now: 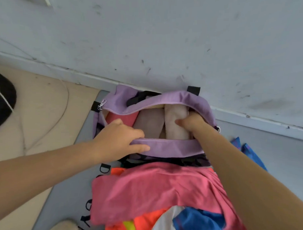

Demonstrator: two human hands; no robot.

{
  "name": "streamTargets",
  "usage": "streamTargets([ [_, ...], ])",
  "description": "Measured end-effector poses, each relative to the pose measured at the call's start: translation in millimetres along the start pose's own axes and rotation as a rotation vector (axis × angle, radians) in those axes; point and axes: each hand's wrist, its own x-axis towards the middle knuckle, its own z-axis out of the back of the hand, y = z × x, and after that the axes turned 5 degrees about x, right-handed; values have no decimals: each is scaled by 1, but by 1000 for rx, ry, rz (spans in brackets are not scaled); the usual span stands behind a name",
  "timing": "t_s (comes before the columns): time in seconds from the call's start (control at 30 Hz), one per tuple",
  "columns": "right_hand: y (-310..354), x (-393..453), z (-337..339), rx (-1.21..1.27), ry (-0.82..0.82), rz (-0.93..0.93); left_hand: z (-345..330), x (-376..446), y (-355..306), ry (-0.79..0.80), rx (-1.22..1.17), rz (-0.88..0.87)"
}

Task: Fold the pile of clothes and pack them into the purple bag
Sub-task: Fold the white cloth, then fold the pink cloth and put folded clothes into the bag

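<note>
The purple bag [170, 149] lies open against the wall, zipper apart. Inside it sit three rolled garments: a pink one [125, 118] at the left, a beige one [149, 124] in the middle and a cream one [173, 116] at the right. My left hand [120, 137] grips the bag's near rim and holds it open. My right hand [192, 122] is inside the bag and grips the cream roll. Nearer to me lies the pile of clothes, with a pink garment [153, 192] on top of orange [143, 223], white and blue [198, 223] pieces.
A scuffed white wall [167, 38] rises right behind the bag. A beige mat with a thin cable [44, 111] lies at the left, with a black object [1, 101] at its edge. Blue fabric [249, 152] lies right of my right arm. Grey floor surrounds the bag.
</note>
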Motion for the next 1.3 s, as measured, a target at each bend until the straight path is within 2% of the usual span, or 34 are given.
streamTargets([
  [0.13, -23, 0, -8, 222, 163, -148, -1, 7, 1, -21, -67, 4],
  [0.27, -35, 8, -21, 359, 119, -76, -3, 12, -1, 8, -97, 37],
  [0.33, -34, 8, -26, 526, 148, -68, -2, 13, -3, 8, -107, 69],
  [0.4, -33, 7, -29, 579, 205, -59, 2, 15, -5, 13, -87, 73],
  [0.43, -32, 5, -33, 535, 196, -88, 5, 15, -7, 17, -81, 75],
  [0.5, -36, -23, -25, 61, 164, -111, 8, 15, -10, 0, -82, 83],
  [0.53, -29, -39, -22, -237, 39, -141, 9, 15, -12, -11, -88, 83],
  [0.57, -30, -48, -16, -288, -126, 25, 10, 14, -14, -17, -89, 77],
  [0.6, -26, -58, -10, -84, -127, 220, 11, 13, -17, -22, -80, 60],
  [0.63, -24, -84, 2, 155, -29, 371, 10, 13, -20, -37, -62, 27],
  [0.7, -35, -132, 30, 412, 156, 466, 11, 10, -31, -110, -20, -65],
  [0.73, -46, -145, 34, 453, 193, 464, 11, 9, -39, -164, -2, -127],
  [0.8, -83, -163, 41, 290, 82, 359, 10, 5, -62, -283, 23, -240],
  [0.87, -123, -163, 39, -54, -146, 229, 6, 1, -85, -306, -3, -312],
  [0.9, -140, -162, 38, -205, -240, 178, 3, -1, -96, -247, -26, -334],
  [0.93, -152, -159, 35, -335, -266, 140, -1, -3, -104, -138, -41, -335],
  [1.03, -173, -147, 19, -523, -201, 123, -12, -4, -117, 269, 13, -262],
  [1.1, -170, -143, 19, -517, -221, 204, -10, -4, -119, 408, 37, -247],
  [1.23, -158, -155, 31, -131, -125, 393, 18, 0, -121, 498, 87, -237],
  [1.3, -159, -160, 36, -135, -184, 352, 41, 7, -127, 506, 124, -221],
])
